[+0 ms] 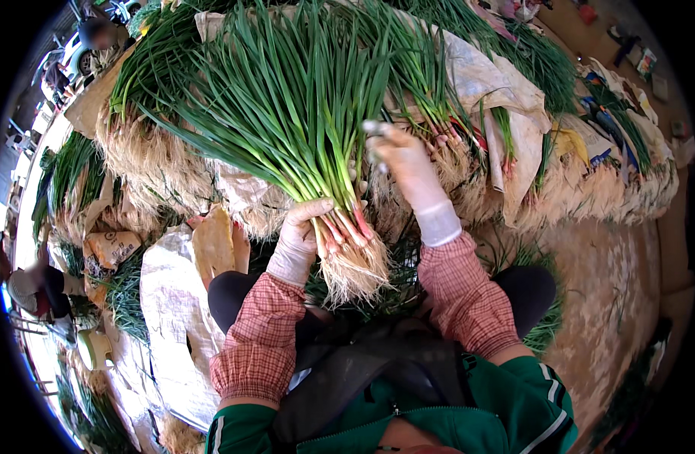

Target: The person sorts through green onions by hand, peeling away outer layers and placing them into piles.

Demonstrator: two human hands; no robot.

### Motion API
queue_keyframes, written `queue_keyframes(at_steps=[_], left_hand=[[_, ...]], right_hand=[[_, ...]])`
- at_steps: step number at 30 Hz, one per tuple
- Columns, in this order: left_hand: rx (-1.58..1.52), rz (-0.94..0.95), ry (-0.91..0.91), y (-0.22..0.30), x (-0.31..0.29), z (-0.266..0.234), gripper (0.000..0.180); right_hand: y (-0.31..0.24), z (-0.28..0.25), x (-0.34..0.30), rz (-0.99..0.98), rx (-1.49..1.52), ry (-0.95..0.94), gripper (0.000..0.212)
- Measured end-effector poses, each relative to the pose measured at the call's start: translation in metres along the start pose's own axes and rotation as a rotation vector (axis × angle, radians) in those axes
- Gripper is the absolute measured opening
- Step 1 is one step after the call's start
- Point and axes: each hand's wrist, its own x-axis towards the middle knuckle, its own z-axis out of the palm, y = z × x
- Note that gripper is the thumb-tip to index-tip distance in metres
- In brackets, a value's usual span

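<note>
A bunch of green garlic, with long flat leaves, reddish stem bases and shaggy pale roots, stands fanned out before me. My left hand, in a pale glove, is closed around its lower stems, the roots hanging below. Just right of the leaves is my right hand, gloved with greyish fingertips; its fingers look apart and slightly blurred, and nothing shows in them. Behind it lies another bundle of green garlic with its roots toward me.
Rooted green piles span the far side, partly under pale sacking. A white sheet lies left of my knees, and loose leaves lie at the right. A person sits at the far left near a pale green container.
</note>
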Motion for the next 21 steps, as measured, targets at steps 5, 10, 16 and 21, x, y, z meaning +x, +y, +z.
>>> queue_keyframes(at_steps=[5, 10, 16, 21], left_hand=[[-0.014, 0.004, -0.018, 0.003, -0.003, -0.017, 0.061], [-0.184, 0.072, -0.121, 0.003, 0.003, 0.004, 0.06], [-0.102, 0.101, -0.113, 0.006, -0.005, 0.004, 0.081], [-0.212, 0.078, -0.222, 0.008, 0.009, 0.002, 0.072]], right_hand=[[0.013, 0.009, -0.014, 0.12, 0.528, -0.183, 0.012], [0.055, -0.032, -0.005, 0.057, 1.078, 0.167, 0.015], [0.039, -0.04, -0.034, 0.136, -1.3, -0.25, 0.025], [0.012, -0.087, 0.028, -0.138, -1.315, 0.312, 0.021]])
